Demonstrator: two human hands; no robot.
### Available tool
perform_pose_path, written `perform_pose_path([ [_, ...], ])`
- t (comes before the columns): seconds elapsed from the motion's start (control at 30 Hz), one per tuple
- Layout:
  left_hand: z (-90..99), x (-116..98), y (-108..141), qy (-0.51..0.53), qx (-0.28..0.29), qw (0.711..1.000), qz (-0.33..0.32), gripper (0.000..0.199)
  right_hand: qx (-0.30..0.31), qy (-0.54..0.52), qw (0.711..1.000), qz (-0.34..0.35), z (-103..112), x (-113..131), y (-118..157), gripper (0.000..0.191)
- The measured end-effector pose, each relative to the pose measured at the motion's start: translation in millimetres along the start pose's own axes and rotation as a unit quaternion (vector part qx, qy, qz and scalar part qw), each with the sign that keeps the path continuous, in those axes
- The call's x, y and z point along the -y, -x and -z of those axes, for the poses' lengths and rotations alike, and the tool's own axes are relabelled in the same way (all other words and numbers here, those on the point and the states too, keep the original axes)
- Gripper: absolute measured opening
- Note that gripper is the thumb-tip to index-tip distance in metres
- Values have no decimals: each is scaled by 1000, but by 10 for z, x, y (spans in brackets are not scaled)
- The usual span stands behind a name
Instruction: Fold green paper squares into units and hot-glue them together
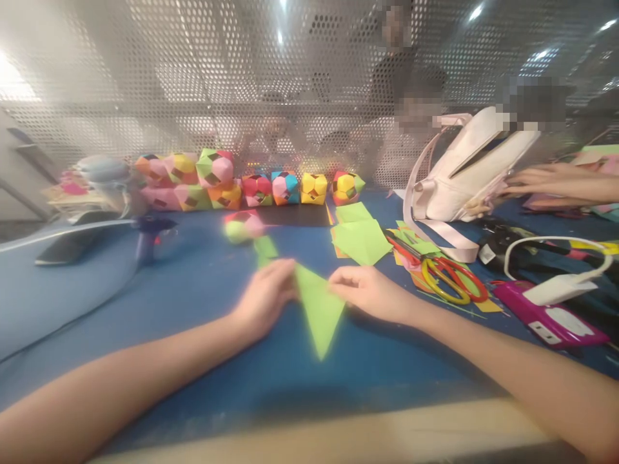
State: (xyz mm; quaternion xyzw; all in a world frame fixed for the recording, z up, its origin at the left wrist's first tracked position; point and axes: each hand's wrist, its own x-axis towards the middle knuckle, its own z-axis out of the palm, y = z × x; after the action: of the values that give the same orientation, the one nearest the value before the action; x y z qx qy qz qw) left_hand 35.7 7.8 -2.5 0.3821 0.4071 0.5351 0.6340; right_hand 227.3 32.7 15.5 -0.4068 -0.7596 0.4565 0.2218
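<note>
Between my hands, above the blue table, is a green piece of paper point(319, 312) with its sharp point toward me. My left hand point(268, 293) pinches its upper left corner, and my right hand point(365, 291) pinches its right edge. Beyond my left hand lie a small green folded piece point(265, 247) and a blurred pink and green paper shape point(243, 227). A stack of green sheets point(362, 240) rests behind my right hand.
Folded paper balls point(213, 177) line the back by a perforated screen. At right are scissors point(454, 280), a magenta power strip point(549, 316), a pale pink bag point(464, 171) and another person's hand point(546, 180). A glue gun point(147, 238) stands at left.
</note>
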Motion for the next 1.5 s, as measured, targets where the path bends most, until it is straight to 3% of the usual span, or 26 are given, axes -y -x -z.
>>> perform_pose_path([
  [0.17,-55,36,74,-71,92,993,17,22,-45,-7,999,11,11,-19,-7,22],
  [0.23,-55,58,82,-96,100,990,6,27,-58,-27,998,20,14,-12,-13,24],
  [0.43,-25,63,33,-81,78,993,-21,26,-40,-48,998,0,-10,13,-26,32],
  [0.67,9,54,63,-181,-34,977,-107,24,-134,-79,988,-7,-18,-30,-60,34],
  [0.83,-37,160,185,-224,93,969,-50,49,-142,-63,988,20,-93,16,22,34],
  [0.9,-50,198,211,-223,107,967,-52,46,-120,-65,990,41,-134,50,67,33],
  [1.03,-63,150,228,-205,83,972,-84,39,-78,-69,993,63,-162,97,125,33],
  [1.17,-52,57,206,-196,60,977,-65,36,-50,-62,994,75,-111,101,143,34],
  [1.23,-33,45,180,-167,46,983,-56,38,-68,-43,994,79,-62,101,141,32],
  [1.4,1,68,120,-134,4,988,-74,39,-181,14,982,40,50,57,58,28],
  [1.5,0,78,105,-143,-3,987,-77,39,-186,-8,982,18,48,-6,0,21],
])
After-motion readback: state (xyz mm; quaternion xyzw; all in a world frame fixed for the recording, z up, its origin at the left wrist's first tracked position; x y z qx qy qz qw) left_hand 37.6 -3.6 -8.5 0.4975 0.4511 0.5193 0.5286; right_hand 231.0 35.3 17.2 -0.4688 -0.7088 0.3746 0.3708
